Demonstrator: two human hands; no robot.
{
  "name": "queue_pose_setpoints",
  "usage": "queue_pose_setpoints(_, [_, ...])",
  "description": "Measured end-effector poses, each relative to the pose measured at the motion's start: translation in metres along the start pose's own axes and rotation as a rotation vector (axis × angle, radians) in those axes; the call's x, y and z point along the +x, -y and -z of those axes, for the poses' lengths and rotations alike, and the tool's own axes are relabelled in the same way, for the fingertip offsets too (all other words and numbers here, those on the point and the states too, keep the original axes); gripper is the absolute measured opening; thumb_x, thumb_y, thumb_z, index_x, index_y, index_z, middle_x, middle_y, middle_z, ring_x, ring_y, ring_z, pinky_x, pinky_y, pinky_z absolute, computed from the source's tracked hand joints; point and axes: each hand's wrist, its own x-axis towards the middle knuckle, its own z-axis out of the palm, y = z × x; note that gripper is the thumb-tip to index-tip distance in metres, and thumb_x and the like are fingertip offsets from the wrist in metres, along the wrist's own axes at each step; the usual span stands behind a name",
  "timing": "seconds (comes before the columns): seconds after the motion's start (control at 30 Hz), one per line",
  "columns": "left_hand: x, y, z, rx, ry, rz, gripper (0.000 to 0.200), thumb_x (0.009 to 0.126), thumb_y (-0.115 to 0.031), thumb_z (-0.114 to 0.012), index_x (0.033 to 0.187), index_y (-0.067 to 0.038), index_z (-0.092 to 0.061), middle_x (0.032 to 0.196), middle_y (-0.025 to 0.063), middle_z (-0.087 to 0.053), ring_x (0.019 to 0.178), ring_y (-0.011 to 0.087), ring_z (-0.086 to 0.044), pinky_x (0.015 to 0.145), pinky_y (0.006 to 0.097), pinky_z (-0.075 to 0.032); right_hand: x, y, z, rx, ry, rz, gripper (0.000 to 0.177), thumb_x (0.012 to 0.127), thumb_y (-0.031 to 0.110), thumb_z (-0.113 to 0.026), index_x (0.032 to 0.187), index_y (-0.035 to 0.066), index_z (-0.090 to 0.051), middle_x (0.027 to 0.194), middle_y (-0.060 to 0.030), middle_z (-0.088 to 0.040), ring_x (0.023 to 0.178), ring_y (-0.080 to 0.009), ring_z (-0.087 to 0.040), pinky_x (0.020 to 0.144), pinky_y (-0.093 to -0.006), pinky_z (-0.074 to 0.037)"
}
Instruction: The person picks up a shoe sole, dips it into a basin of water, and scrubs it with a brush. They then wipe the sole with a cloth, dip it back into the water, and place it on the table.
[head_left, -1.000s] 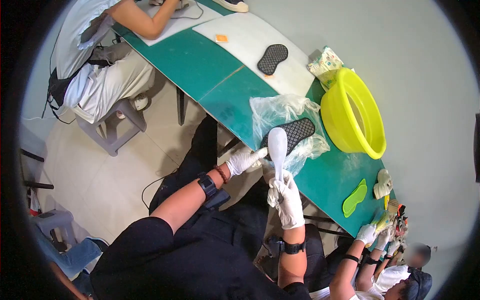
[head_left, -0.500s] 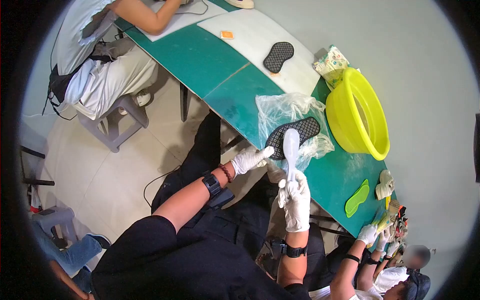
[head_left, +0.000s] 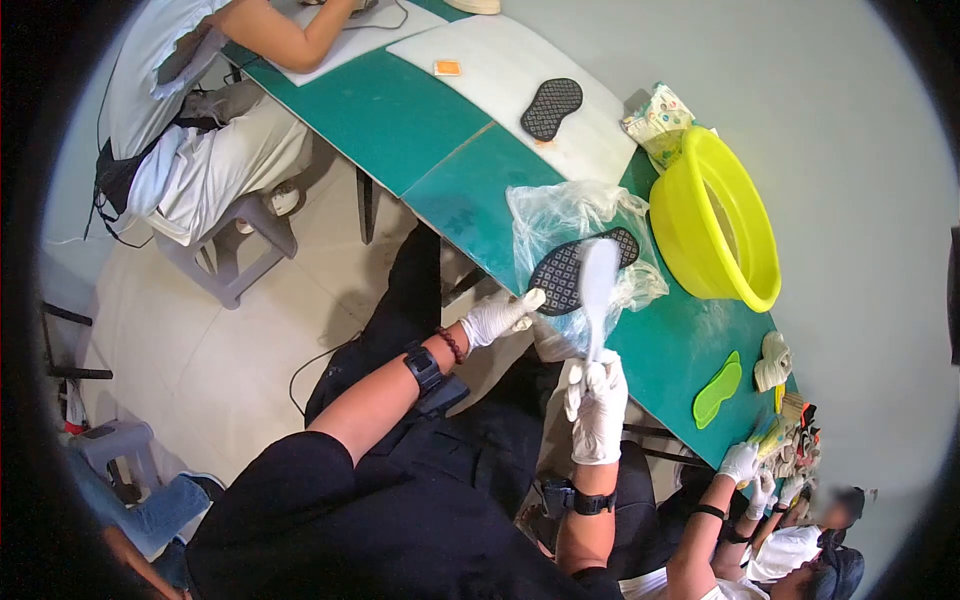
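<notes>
A black shoe sole (head_left: 557, 282) with a pale patterned tread lies on a crumpled clear plastic bag (head_left: 535, 210) at the table's near edge. My left hand (head_left: 498, 319), in a white glove, pinches the sole's near end between thumb and fingers. Gloved too, my right hand (head_left: 598, 412) is wrapped round the handle of a white long-handled brush (head_left: 598, 280). The brush's broad head overlaps the middle of the sole in this view, its back toward me and its bristles hidden.
A yellow basin (head_left: 670, 225) stands right of the bag. Another black sole (head_left: 551, 109) rests on a white board (head_left: 470, 45) with an orange packet (head_left: 447, 68). A green insole (head_left: 717, 391) lies at right. Co-workers sit at both ends of the green table (head_left: 400, 120).
My right hand has shifted the brush slightly right and up across the sole, and its head is blurred now. My left hand keeps its place at the sole's end.
</notes>
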Motion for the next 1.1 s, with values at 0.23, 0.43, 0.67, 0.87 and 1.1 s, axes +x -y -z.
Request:
queue_pose_setpoints(0.23, [-0.005, -0.01, -0.003, 0.052, -0.078, 0.021, 0.036, 0.104, -0.037, -0.052, 0.114, -0.004, -0.061, 0.086, -0.002, -0.053, 0.075, 0.0059, -0.046, 0.068, 0.0256, -0.042, -0.008, 0.009, -0.006, 0.002, -0.052, 0.026, 0.021, 0.099, 0.022, -0.062, 0.107, 0.01, -0.047, 0.074, -0.0068, -0.063, 0.041, -0.0083, -0.047, 0.034, -0.0215, -0.036])
queue_pose_setpoints(0.43, [-0.013, -0.03, -0.01, -0.043, -0.05, 0.03, 0.033, 0.103, -0.038, -0.054, 0.105, -0.005, -0.061, 0.086, -0.0029, -0.053, 0.076, 0.0056, -0.047, 0.067, 0.0249, -0.042, 0.0, -0.002, 0.005, -0.179, -0.004, -0.105, 0.022, 0.1, 0.023, -0.06, 0.115, 0.01, -0.05, 0.068, -0.0035, -0.058, 0.038, -0.006, -0.038, 0.033, -0.0208, -0.028])
queue_pose_setpoints(0.67, [-0.002, -0.008, -0.001, 0.065, -0.076, 0.019, 0.053, 0.099, -0.048, -0.058, 0.129, -0.005, -0.056, 0.087, -0.0018, -0.06, 0.072, 0.0044, -0.05, 0.061, 0.0241, -0.043, 0.016, 0.027, -0.01, -0.976, 0.121, 0.335, 0.08, 0.086, 0.006, -0.062, 0.155, 0.001, -0.02, 0.147, -0.0231, -0.043, 0.121, -0.0304, -0.055, 0.103, -0.0372, -0.044])
queue_pose_setpoints(0.87, [-0.009, -0.022, -0.006, 0.095, -0.093, -0.111, 0.048, 0.103, -0.039, -0.054, 0.135, -0.003, -0.052, 0.089, -0.0014, -0.061, 0.073, 0.0073, -0.052, 0.067, 0.024, -0.045, 0.044, 0.02, -0.03, -1.375, 0.231, 0.457, 0.071, 0.091, 0.01, -0.059, 0.155, 0.016, -0.029, 0.117, -0.0287, -0.059, 0.093, -0.0447, -0.064, 0.078, -0.0467, -0.053])
queue_pose_setpoints(1.1, [-0.015, -0.04, -0.016, 0.213, -0.192, -0.119, 0.046, 0.098, -0.043, -0.06, 0.122, -0.003, -0.059, 0.087, 0.0017, -0.063, 0.072, 0.0076, -0.057, 0.065, 0.0261, -0.05, 0.07, 0.035, -0.015, -1.539, 0.384, 0.467, 0.054, 0.097, 0.014, -0.053, 0.149, 0.023, -0.043, 0.084, -0.0285, -0.061, 0.074, -0.0435, -0.065, 0.064, -0.0477, -0.051])
